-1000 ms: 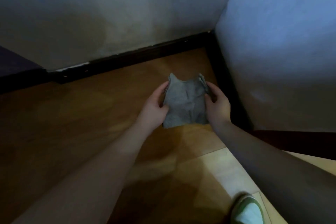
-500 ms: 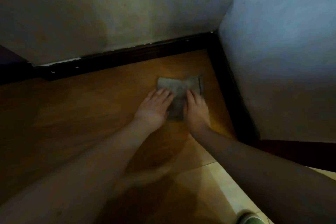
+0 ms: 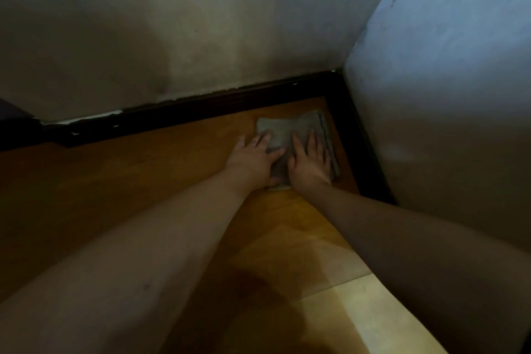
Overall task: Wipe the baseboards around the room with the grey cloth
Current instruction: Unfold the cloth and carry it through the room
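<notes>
Folded grey cloth [image 3: 290, 131] is being pressed flat on the floor [image 3: 143, 181] corner by both flat-fingered hands, left hand [image 3: 253, 156], right hand [image 3: 310, 161]; soft, light, likely best pinched at an edge.

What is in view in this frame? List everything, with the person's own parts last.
grey cloth: one, grey, folded flat on the floor in the corner, close to both baseboards.
baseboards: two runs, dark, at the foot of the back wall and the right wall, meeting in the corner.
walls: two, pale grey behind, bluish on the right.
floor: one, brown wood, with a lighter strip nearest the camera.
left hand: one, fingers straight, pressing on the cloth's left part.
right hand: one, fingers straight, flat on the cloth's right part.
</notes>
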A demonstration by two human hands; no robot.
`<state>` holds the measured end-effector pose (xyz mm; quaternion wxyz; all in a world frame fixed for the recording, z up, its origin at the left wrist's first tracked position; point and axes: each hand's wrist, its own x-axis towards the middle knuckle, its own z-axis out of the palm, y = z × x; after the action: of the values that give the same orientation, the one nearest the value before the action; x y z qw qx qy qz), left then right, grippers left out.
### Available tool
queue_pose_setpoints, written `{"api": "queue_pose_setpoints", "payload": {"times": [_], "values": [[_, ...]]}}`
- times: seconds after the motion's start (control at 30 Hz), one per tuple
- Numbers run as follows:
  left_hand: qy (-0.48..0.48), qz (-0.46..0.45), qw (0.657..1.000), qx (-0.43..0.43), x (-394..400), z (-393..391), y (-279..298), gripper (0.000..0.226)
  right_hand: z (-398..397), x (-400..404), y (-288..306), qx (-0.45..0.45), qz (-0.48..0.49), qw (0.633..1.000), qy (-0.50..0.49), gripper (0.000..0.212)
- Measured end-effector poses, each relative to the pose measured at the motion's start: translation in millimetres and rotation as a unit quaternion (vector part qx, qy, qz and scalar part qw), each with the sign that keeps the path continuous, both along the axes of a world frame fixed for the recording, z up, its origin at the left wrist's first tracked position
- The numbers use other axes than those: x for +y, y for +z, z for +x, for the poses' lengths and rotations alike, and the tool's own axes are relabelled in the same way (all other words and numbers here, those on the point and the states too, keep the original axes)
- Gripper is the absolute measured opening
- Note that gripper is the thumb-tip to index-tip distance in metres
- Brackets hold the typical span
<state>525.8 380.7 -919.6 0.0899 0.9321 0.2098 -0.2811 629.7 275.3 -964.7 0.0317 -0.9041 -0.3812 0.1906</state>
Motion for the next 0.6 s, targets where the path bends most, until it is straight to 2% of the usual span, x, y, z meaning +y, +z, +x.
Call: {"api": "queue_pose_setpoints", "payload": {"times": [0.13, 0.4, 0.53, 0.6], "values": [[0.046, -0.066, 0.996, -0.034, 7, 12, 13, 0.069, 34, 22, 5, 0.058, 0.001, 0.998, -0.016, 0.061], [0.023, -0.006, 0.999, -0.027, 30, 16, 14, 0.066, 61, 23, 6, 0.073, 0.001, 0.996, 0.049, 0.065], [0.002, 0.025, 0.998, -0.064, 24, 23, 6, 0.071, 51, -4, 9, -0.017, 0.039, 0.996, 0.084, 0.068], [-0.009, 0.032, 0.998, -0.048, 25, 27, 4, 0.081, 41, -23, 6, -0.038, 0.029, 0.992, 0.120, 0.067]]}}
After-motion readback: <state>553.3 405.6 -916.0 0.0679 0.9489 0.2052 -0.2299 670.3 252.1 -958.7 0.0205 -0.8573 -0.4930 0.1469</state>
